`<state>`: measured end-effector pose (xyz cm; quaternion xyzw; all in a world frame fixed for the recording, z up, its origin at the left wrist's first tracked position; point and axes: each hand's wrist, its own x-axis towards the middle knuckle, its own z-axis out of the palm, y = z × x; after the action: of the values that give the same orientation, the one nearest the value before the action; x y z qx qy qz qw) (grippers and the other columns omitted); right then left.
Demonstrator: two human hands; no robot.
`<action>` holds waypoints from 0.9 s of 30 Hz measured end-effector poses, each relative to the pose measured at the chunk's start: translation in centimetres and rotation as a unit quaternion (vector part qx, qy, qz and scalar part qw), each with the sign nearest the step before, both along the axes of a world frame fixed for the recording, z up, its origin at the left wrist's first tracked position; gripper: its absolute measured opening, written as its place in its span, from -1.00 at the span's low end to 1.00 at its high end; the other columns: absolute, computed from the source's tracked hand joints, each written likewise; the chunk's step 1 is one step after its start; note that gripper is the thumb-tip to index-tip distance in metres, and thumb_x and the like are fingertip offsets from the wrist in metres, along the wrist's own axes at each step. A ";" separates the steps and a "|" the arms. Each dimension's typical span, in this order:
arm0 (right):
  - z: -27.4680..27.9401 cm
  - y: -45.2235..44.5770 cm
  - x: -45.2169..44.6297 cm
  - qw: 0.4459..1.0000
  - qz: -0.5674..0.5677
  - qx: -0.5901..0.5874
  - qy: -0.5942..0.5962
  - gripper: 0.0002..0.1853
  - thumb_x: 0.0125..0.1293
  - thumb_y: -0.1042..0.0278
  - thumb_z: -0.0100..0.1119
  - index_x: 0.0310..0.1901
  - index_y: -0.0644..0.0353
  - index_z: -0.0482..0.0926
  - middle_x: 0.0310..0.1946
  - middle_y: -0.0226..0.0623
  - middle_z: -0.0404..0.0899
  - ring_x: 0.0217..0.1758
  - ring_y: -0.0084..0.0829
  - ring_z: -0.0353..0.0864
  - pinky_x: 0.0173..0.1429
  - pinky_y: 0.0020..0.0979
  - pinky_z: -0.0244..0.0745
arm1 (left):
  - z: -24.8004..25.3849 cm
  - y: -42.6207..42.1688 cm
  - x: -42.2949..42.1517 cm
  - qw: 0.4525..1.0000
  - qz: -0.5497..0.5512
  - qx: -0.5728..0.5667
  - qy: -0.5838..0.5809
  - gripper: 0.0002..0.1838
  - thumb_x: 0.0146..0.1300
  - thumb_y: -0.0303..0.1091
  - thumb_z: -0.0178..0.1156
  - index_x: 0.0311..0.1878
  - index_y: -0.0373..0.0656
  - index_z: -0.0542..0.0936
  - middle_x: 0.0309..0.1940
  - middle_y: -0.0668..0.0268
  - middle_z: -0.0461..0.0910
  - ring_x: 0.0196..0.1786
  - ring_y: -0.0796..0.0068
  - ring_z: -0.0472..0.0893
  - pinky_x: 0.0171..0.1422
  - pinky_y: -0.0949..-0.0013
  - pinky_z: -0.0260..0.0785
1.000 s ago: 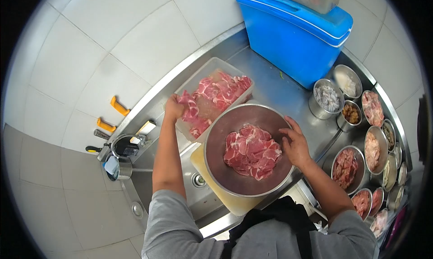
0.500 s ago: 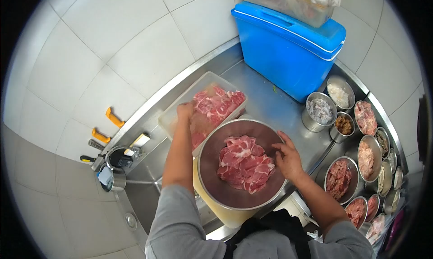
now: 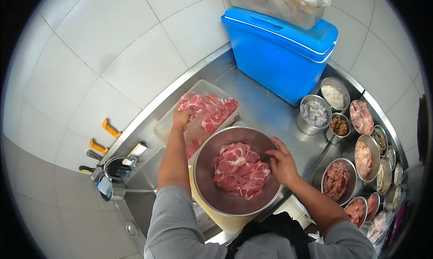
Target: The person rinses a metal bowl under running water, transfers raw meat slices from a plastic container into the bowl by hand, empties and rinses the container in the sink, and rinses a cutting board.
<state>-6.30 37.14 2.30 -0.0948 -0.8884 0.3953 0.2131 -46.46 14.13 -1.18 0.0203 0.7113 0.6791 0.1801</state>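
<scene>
My left hand (image 3: 182, 118) is closed on a slice of raw meat (image 3: 191, 103) above the left part of a translucent plastic tub (image 3: 168, 131). More meat (image 3: 218, 113) lies inside that tub. In front of it a wide steel bowl (image 3: 208, 196) rests over a yellowish cutting board (image 3: 225, 222), with a pile of meat slices (image 3: 241, 170) at its bottom. My right hand (image 3: 282, 162) is at the bowl's right rim, its fingers apart and reaching over the edge, holding nothing.
A blue cooler (image 3: 279, 56) stands at the back with a filled plastic container (image 3: 279, 7) on top. Several steel bowls of food, one with meat (image 3: 336, 180), crowd the right side. At the left are a sink (image 3: 142, 205), a steel pot (image 3: 118, 189) and yellow-handled tools (image 3: 111, 128).
My left hand reached down into the tub and has now lifted a meat slice at its left side. My right hand stays by the bowl's rim. The whole view has shifted slightly.
</scene>
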 end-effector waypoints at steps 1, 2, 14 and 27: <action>-0.1 -0.2 0.3 1.000 -0.001 0.000 -0.004 -0.71 0.13 0.66 0.09 -0.10 0.25 0.63 0.38 -0.08 0.29 0.37 -0.07 0.38 0.36 -0.26 0.35 | 0.0 -1.3 0.6 0.997 0.017 -0.038 0.060 -0.67 -0.10 -0.58 0.32 -0.17 -0.18 0.63 -0.45 0.39 0.58 -0.46 0.48 0.57 -0.41 0.35 0.41; -0.1 -0.1 0.4 1.000 0.003 -0.001 -0.008 -0.71 0.13 0.66 0.09 -0.10 0.25 0.63 0.38 -0.08 0.29 0.37 -0.07 0.38 0.36 -0.26 0.35 | 0.3 -2.3 1.5 0.990 0.034 -0.073 0.120 -0.74 -0.06 -0.60 0.29 -0.23 -0.17 0.62 -0.48 0.38 0.57 -0.50 0.47 0.57 -0.47 0.35 0.40; 0.0 -0.1 0.0 1.000 0.009 -0.007 0.000 -0.72 0.13 0.64 0.10 -0.10 0.25 0.63 0.38 -0.08 0.27 0.39 -0.07 0.34 0.39 -0.25 0.31 | 9.4 -4.2 20.3 0.951 -0.297 -0.027 0.084 -0.47 -0.09 -0.67 0.24 0.07 -0.24 0.52 -0.14 0.33 0.64 -0.08 0.41 0.64 -0.04 0.32 0.53; 0.7 -0.5 0.0 0.999 0.003 -0.036 -0.001 -0.72 0.16 0.67 0.06 -0.10 0.30 0.63 0.38 -0.07 0.29 0.37 -0.07 0.37 0.32 -0.30 0.37 | -8.7 -8.2 1.1 0.653 -0.467 -0.578 0.150 -0.64 -0.16 -0.21 0.48 -0.33 -0.26 0.68 -0.43 0.17 0.67 -0.36 0.32 0.62 -0.25 0.33 0.46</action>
<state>-6.33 36.62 3.00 -0.1000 -0.8742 0.4276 0.2071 -45.31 5.94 -9.85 0.3429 0.8742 -0.0547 0.3394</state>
